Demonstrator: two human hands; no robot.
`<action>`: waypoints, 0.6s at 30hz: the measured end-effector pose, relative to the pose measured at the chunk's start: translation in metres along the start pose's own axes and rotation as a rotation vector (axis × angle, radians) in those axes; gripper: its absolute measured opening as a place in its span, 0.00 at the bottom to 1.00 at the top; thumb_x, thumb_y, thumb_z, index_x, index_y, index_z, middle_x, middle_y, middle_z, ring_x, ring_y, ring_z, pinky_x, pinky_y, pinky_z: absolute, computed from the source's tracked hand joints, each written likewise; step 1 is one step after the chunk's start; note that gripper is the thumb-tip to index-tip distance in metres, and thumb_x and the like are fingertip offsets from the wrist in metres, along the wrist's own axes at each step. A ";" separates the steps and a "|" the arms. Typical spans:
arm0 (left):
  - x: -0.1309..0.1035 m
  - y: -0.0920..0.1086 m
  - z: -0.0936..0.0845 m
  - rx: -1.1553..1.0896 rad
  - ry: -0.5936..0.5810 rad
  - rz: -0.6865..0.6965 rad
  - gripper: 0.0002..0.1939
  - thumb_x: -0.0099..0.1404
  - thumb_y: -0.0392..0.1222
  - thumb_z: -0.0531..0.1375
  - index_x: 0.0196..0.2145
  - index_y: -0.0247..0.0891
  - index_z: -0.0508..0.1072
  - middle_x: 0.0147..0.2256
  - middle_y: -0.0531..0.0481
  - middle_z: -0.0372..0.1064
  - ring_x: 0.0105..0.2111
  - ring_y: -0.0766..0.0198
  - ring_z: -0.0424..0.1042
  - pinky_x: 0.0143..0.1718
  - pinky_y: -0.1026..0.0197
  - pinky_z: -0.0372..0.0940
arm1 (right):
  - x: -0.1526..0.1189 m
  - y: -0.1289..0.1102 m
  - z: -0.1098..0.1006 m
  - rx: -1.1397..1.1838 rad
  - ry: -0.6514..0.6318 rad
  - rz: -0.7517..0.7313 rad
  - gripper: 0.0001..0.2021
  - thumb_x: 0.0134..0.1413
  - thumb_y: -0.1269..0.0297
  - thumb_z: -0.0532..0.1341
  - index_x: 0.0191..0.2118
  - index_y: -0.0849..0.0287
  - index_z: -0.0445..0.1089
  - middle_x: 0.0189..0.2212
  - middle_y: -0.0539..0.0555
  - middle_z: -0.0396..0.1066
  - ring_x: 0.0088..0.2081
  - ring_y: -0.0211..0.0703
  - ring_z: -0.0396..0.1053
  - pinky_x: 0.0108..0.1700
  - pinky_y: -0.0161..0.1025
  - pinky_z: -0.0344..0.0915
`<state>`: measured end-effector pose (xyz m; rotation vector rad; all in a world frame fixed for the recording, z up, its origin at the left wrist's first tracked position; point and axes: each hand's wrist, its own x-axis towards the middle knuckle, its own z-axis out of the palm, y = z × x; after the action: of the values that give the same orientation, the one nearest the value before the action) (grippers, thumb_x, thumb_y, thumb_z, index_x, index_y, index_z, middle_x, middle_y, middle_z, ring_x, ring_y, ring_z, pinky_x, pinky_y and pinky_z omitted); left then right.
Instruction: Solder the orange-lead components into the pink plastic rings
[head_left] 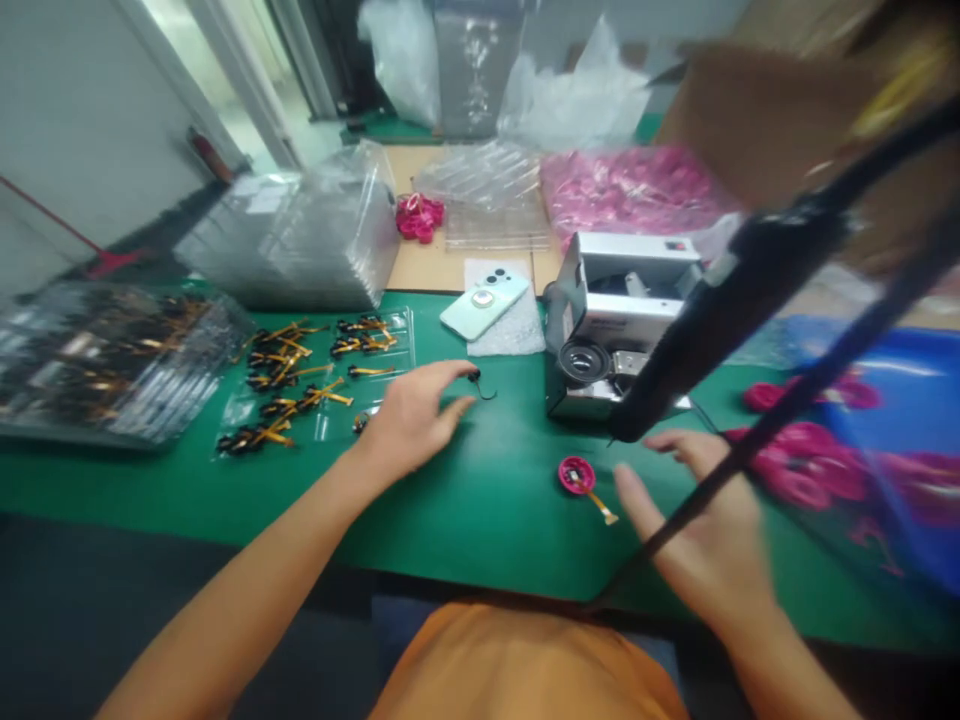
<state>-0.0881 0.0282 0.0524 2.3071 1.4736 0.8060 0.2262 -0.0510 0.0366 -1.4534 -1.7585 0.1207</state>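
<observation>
My left hand (409, 420) pinches a small black part (474, 376) with a thin curved wire (487, 396) hanging from it. Its exact kind is too small to tell. Below my right fingers' reach, a round pink housing (576, 476) lies on the green mat with a gold flex cable (603, 508) sticking out. My right hand (705, 530), blurred, has its thumb and fingers apart and holds nothing; it is beside the housing. Close above the fingers hangs a black electric screwdriver (697, 320), its tip pointing down toward the mat. A dark strap or cord crosses in front of that hand.
Left of my arm, a clear tray (411, 340) carries several black parts with gold flex cables. Stacked clear trays (300, 240) stand behind. A pale green phone (484, 305) lies mid-table near a silver-and-black machine (630, 290). Pink rings (806, 465) and a blue bin (892, 370) sit right.
</observation>
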 end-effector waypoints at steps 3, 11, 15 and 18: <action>0.022 -0.019 -0.017 0.145 -0.040 -0.018 0.15 0.74 0.35 0.63 0.56 0.38 0.81 0.54 0.41 0.83 0.57 0.49 0.82 0.65 0.46 0.74 | -0.022 0.002 0.023 -0.081 -0.187 -0.087 0.20 0.68 0.46 0.69 0.53 0.53 0.70 0.50 0.65 0.78 0.52 0.70 0.78 0.53 0.66 0.75; 0.043 -0.021 0.015 0.248 -0.258 0.093 0.16 0.75 0.37 0.56 0.45 0.42 0.85 0.49 0.41 0.85 0.47 0.49 0.85 0.53 0.51 0.79 | -0.005 0.028 -0.009 0.091 -0.196 -0.036 0.10 0.71 0.52 0.68 0.49 0.51 0.78 0.40 0.54 0.83 0.38 0.54 0.83 0.40 0.48 0.79; 0.035 -0.037 0.024 0.167 -0.091 0.131 0.18 0.77 0.48 0.53 0.46 0.45 0.85 0.46 0.43 0.85 0.44 0.48 0.84 0.49 0.50 0.79 | 0.031 0.089 -0.084 -0.230 0.179 0.234 0.18 0.63 0.43 0.71 0.43 0.53 0.78 0.39 0.58 0.84 0.38 0.59 0.82 0.41 0.51 0.76; 0.035 -0.042 0.028 0.105 -0.006 0.133 0.18 0.75 0.51 0.55 0.46 0.47 0.84 0.45 0.44 0.85 0.44 0.47 0.84 0.49 0.49 0.80 | 0.060 0.140 -0.124 -0.410 0.327 0.314 0.18 0.64 0.45 0.69 0.36 0.53 0.69 0.41 0.64 0.84 0.42 0.61 0.82 0.48 0.55 0.74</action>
<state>-0.0916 0.0798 0.0187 2.5048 1.4037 0.7721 0.4140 -0.0055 0.0721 -1.9147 -1.3274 -0.3170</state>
